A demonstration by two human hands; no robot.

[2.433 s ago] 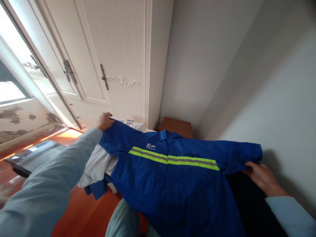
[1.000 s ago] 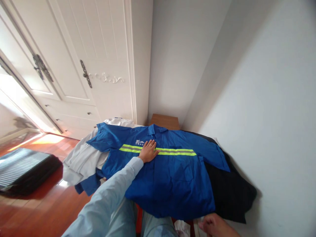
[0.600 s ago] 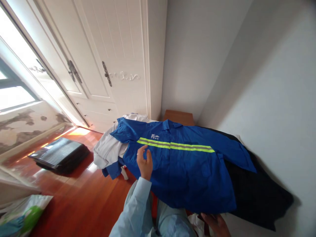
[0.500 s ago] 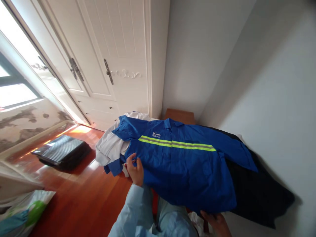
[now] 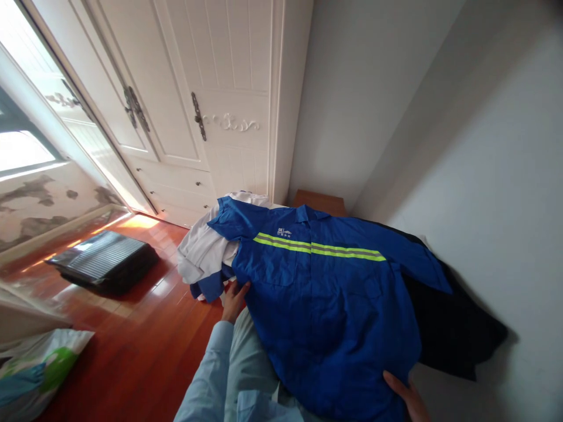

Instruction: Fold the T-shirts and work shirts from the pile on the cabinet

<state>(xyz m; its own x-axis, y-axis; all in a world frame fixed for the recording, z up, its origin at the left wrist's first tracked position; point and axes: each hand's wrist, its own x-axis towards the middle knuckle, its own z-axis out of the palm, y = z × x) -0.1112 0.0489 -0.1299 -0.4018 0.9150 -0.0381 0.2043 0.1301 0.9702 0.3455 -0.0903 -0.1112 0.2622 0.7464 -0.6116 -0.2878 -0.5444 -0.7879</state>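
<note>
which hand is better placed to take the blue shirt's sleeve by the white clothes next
Probably left: the left hand is at the side edge of the blue shirt, near that sleeve, while the right hand is down by the hem.

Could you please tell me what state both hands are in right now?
Left hand: holding the blue shirt at its side edge.
Right hand: holding its lower hem.

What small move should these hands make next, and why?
Perhaps the right hand should gently draw the blue shirt taut: it is at a lower corner, the left hand is at the opposite side edge, and the shirt looks creased between them.
</note>
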